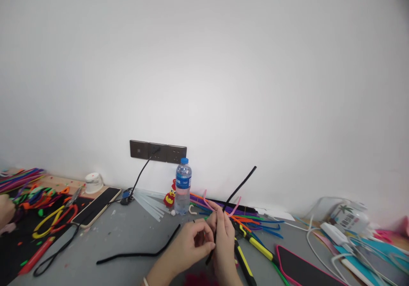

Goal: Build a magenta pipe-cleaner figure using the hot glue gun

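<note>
A black pipe cleaner (pixel 240 185) stands up slantwise from the fingers of my right hand (pixel 223 239), which are closed round it. Its lower end shows below the fingers. My left hand (pixel 194 243) is beside it, thumb and fingertips curled together close to the stem; whether they pinch anything is hidden. A pink pipe cleaner (pixel 235 206) shows on both sides of my right fingers; whether it is held is unclear. On the grey table (pixel 128 235) a second black pipe cleaner (pixel 137 255) lies bent, left of my left hand.
A water bottle (pixel 183 188) stands by the wall near a red and yellow figure (pixel 170 195). Yellow-handled pliers (pixel 258 244) and coloured pipe cleaners lie right. Phones (pixel 97 207), scissors (pixel 53 224) and a red cutter (pixel 37 254) lie around. Another person's hand (pixel 5 211) shows at far left.
</note>
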Available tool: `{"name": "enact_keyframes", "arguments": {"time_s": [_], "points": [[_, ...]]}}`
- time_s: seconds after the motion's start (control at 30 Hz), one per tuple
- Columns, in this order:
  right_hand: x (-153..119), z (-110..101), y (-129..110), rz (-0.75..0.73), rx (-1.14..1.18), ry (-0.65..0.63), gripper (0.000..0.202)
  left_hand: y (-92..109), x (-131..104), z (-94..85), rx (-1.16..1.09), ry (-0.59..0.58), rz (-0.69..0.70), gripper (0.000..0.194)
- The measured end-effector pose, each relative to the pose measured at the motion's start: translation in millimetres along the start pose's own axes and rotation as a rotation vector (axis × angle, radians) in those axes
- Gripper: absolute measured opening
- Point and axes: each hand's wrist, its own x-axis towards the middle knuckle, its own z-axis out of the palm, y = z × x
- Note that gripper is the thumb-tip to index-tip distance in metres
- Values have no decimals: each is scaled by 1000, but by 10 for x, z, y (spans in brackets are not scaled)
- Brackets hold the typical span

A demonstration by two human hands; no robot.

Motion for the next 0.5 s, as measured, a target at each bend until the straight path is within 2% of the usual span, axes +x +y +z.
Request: {"name": "enact_keyframes", "arguments": {"time_s": [0.3,0.5], "points": [[-41,49,-20,94,136,17,43,36,-2,27,-86,-7,-1,7],[11,27,-22,48,108,42,41,-33,27,54,-229,34,-38,5]]}}
